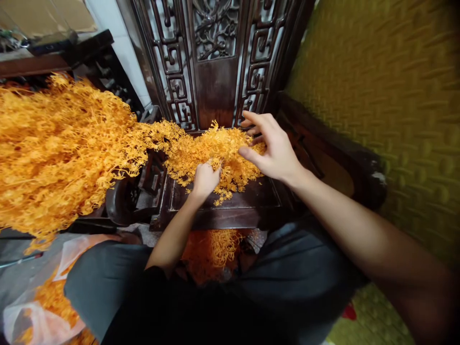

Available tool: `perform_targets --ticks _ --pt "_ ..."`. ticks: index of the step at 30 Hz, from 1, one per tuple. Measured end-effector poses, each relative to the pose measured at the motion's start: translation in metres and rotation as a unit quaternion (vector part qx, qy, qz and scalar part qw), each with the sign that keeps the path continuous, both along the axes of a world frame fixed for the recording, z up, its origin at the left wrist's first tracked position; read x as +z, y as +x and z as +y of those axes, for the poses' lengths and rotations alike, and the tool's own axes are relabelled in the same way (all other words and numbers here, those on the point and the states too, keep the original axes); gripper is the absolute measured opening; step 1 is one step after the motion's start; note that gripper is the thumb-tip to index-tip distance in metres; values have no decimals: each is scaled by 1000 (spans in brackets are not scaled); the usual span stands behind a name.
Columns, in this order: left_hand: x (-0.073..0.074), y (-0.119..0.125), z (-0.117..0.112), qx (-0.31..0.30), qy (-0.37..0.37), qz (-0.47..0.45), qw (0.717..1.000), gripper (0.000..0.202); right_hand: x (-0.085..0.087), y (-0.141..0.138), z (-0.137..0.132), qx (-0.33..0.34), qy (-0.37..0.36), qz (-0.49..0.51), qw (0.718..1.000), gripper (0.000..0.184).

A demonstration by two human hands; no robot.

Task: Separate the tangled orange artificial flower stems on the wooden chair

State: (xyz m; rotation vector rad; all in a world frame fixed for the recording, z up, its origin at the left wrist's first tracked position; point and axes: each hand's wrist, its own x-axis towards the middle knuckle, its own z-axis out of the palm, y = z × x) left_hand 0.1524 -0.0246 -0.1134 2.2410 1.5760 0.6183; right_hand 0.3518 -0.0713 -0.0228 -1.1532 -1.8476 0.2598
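Note:
A heap of orange, curly, flower-like pieces (194,148), seemingly plastic, lies on the dark wooden seat (230,218) before me. My left hand (206,181) is closed at the near side of this heap, gripping some of the pieces; its fingertips are partly hidden. Over the heap's right side hovers my right hand (273,148), fingers curved and thumb apart, with nothing visibly held. A looser bunch of the orange pieces rises between the two hands.
A far larger orange pile (64,148) spreads on the left, joined to the small heap. Behind the seat stands a carved wooden backrest (215,88). A plastic bag (46,316) with orange pieces sits at lower left. More orange strands (224,247) show below the seat's front edge.

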Motion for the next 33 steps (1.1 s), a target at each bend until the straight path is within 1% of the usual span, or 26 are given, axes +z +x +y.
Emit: perform_targets --ticks 2,3,6,8,10,11,12,14,15,17,20,22,24,26,27,29,30,31,32,33 --pt "6 -1 -3 10 14 21 1000 29 2 -1 -1 10 1 -39 999 91" --pt "8 -2 -5 21 20 44 999 27 4 -1 -1 11 3 -61 998 92" --pt "16 -6 -9 51 38 131 989 32 8 -7 -3 -12 12 -131 991 92" --pt "19 -8 -11 52 51 164 984 31 9 -13 -3 -38 7 -182 983 97" --pt "20 -10 -11 43 62 176 981 28 8 -18 -1 -53 -7 -238 970 102" --pt "21 -10 -10 40 66 179 981 27 6 -19 0 -53 -15 -266 962 99" --pt "20 -11 -9 38 70 182 980 26 4 -20 2 -51 -21 -293 954 91" --pt "19 -14 -6 41 70 188 979 25 -1 -18 7 -36 -28 -328 943 66" --pt "17 -16 -5 45 66 192 978 25 -3 -16 10 -20 -28 -330 943 55" --pt "12 -21 -1 51 51 198 977 27 -6 -11 15 35 -28 -303 952 43" --pt "-1 -28 5 41 42 185 981 32 -6 -8 17 131 -48 -229 963 34" --pt "-12 -31 8 25 44 168 985 34 -1 -10 15 144 -64 -183 970 28" --pt "-21 -34 12 13 43 154 987 35 7 -13 9 126 -70 -154 977 24" --pt "-28 -41 18 19 40 146 988 35 19 -12 0 100 -73 -142 982 20" --pt "-31 -46 22 35 34 146 988 35 26 -9 -4 79 -73 -124 986 18" --pt "-37 -59 28 81 19 152 985 38 37 2 -10 0 -41 -30 999 13" --pt "-40 -65 30 103 11 158 982 39 38 9 -10 -50 -16 36 998 13" --pt "-43 -70 31 115 5 162 980 40 36 16 -7 -87 -4 88 992 15" --pt "-45 -73 31 113 3 164 980 39 30 22 -3 -102 -18 108 989 17" --pt "-47 -73 29 101 6 164 981 37 21 26 4 -98 -44 96 990 17"
